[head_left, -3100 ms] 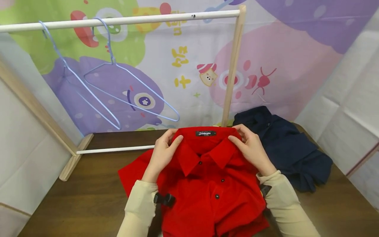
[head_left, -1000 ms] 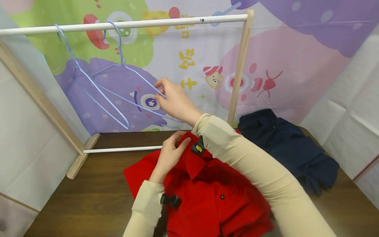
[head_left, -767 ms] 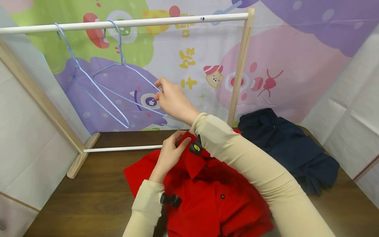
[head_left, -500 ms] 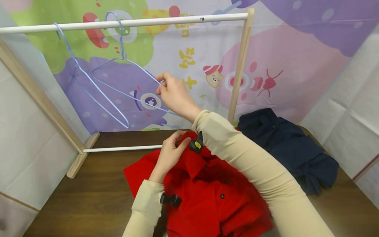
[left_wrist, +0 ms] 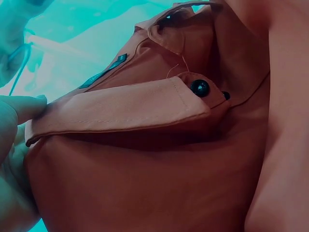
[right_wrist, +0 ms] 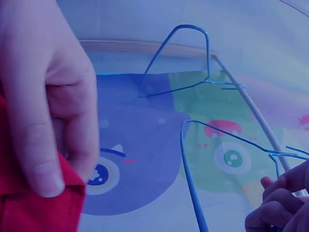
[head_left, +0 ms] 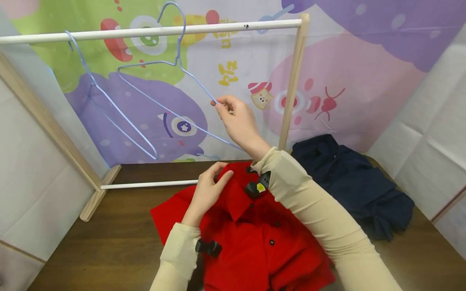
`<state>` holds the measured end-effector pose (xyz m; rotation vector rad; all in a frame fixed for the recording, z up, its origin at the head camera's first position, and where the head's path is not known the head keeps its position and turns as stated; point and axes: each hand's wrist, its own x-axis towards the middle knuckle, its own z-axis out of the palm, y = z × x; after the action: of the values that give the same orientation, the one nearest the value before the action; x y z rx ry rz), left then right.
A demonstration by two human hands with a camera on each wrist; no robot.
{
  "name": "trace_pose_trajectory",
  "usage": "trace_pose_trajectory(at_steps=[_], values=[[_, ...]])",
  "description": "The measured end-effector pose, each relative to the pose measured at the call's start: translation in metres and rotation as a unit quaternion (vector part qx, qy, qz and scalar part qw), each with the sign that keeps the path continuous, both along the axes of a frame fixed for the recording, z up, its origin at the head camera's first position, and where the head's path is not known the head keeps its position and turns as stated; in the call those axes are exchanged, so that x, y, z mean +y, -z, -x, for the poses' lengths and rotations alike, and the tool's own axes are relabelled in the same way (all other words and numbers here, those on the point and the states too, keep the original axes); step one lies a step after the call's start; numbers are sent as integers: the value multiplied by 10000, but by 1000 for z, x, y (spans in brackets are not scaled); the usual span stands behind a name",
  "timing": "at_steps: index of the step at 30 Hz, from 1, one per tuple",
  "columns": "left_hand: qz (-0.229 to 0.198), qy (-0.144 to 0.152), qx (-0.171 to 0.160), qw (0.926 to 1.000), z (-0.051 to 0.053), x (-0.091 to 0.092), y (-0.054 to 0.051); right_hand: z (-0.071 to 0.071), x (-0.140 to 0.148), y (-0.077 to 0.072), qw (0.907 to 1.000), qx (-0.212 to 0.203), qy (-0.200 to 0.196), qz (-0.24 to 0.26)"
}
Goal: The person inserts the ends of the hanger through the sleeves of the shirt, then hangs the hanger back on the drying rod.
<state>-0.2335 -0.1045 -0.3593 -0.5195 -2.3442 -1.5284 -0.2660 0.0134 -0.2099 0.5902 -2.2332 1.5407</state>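
Observation:
The right hand (head_left: pixel 240 123) pinches the right arm of a light blue wire hanger (head_left: pixel 198 83), whose hook stands above the white rail (head_left: pixel 225 27). In the right wrist view this hand (right_wrist: pixel 280 203) shows at the lower right, by the hanger's (right_wrist: pixel 190 179) wire. A red shirt (head_left: pixel 240 250) lies with its collar toward the rack, and the left hand (head_left: pixel 209 190) grips the collar's left side between thumb and fingers. The left wrist view shows the left hand (left_wrist: pixel 17 145) at the collar (left_wrist: pixel 116 106), near a black button (left_wrist: pixel 200 88). The right forearm partly covers the shirt.
A second blue hanger (head_left: pixel 116 107) hangs at the left of the rail. The rack's wooden post (head_left: pixel 293 81) stands behind the shirt. A dark blue garment (head_left: pixel 353 182) lies at the right on the brown table (head_left: pixel 109 246). A cartoon cloth hangs behind.
The right hand has moved from the collar to the hanger, which has since risen and shifted right, its hook lifting above the rail. The left hand has kept its grip on the collar.

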Motion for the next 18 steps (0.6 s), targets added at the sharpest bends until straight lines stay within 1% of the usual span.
trace_pose_trajectory(at_steps=[3,6,13,16,18], values=[[-33,33,-29,10000,0,-1,-1,-2,9,8,9991,-53,-53,410],[-73,84,-39,9999,-1,-1,-1,-4,19,15,9976,4,-59,694],[-23,41,-67,10000,-1,-3,-1,-15,39,27,9939,160,-205,1072],[-17,33,-73,10000,0,-2,0,-18,47,32,9907,197,-189,1333],[-9,20,-70,10000,0,-2,0,-20,53,35,9890,268,-106,1451]])
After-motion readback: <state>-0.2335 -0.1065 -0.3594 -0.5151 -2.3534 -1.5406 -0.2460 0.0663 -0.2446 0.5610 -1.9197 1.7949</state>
